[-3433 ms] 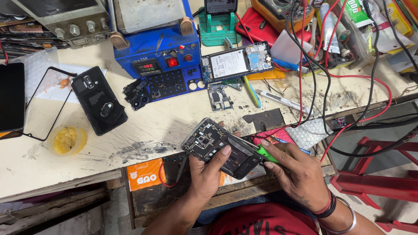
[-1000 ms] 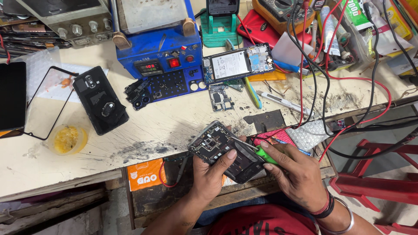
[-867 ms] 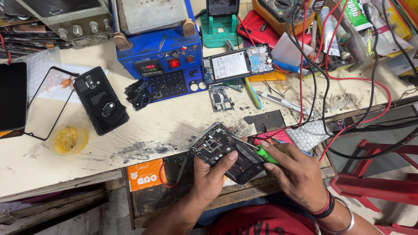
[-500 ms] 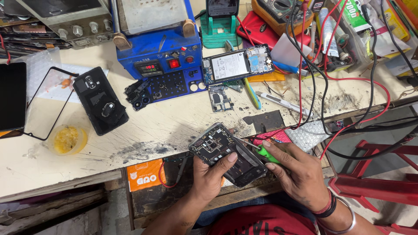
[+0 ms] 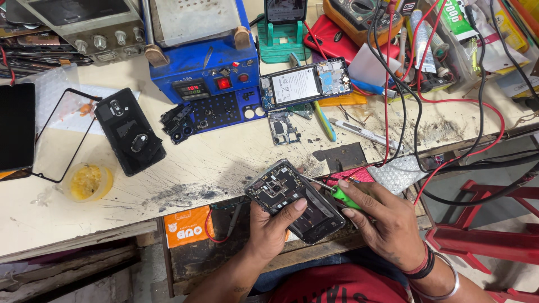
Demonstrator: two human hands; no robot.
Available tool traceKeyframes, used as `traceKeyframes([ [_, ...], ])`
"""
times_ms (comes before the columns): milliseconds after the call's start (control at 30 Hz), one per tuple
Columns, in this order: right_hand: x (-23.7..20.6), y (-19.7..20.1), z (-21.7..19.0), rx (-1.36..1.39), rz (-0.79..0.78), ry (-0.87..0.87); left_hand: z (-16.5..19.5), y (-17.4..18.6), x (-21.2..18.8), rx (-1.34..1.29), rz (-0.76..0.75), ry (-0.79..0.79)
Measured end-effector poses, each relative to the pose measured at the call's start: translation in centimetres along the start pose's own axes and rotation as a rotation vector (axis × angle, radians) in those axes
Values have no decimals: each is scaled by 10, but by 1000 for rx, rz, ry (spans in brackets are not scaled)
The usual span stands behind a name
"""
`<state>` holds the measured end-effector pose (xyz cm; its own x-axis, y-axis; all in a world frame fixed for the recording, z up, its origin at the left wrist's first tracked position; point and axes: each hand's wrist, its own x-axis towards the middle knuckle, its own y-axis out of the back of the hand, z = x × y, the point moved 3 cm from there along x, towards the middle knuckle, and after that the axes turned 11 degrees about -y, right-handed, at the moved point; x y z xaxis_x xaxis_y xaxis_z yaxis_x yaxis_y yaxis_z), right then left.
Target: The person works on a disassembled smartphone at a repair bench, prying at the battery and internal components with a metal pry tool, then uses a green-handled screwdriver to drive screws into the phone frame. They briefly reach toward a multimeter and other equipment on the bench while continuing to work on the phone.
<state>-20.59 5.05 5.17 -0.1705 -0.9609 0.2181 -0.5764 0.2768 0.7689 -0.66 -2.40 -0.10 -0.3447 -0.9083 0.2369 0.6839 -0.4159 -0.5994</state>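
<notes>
My left hand (image 5: 274, 230) grips an opened phone (image 5: 292, 199) with its back off and circuit board showing, held tilted over the workbench's front edge. My right hand (image 5: 382, 221) holds a green-handled screwdriver (image 5: 343, 196); its metal tip lies on the phone's inner board near the middle. My left thumb presses on the phone's face.
On the worn bench (image 5: 213, 163) lie a black phone back cover (image 5: 129, 132), a black glass frame (image 5: 53, 134), a yellow dish (image 5: 87, 180), a blue repair station (image 5: 205, 78), another opened phone (image 5: 306, 83), a loose board (image 5: 282, 128), tweezers and red and black cables (image 5: 449, 101). A red stool (image 5: 488, 224) stands at right.
Both hands stay on the phone. The phone and the screwdriver tip have shifted only slightly over the board; nothing was picked up or set down.
</notes>
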Motion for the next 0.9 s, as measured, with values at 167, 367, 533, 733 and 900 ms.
traceKeyframes([
  [167, 2, 1, -2, 32, 9, 31, 0, 0, -1, 36, -10, -14],
  [367, 4, 1, -4, 26, 4, 11, -1, -1, 0, -5, -1, -15],
  [533, 6, 3, -7, 35, 18, 41, 2, -2, -1, -9, -15, 14],
  [733, 9, 4, -9, 61, 6, 51, 6, -4, 0, 25, -27, 3],
  [900, 11, 4, -8, 46, -9, 29, 8, -5, 0, 31, -48, 19],
])
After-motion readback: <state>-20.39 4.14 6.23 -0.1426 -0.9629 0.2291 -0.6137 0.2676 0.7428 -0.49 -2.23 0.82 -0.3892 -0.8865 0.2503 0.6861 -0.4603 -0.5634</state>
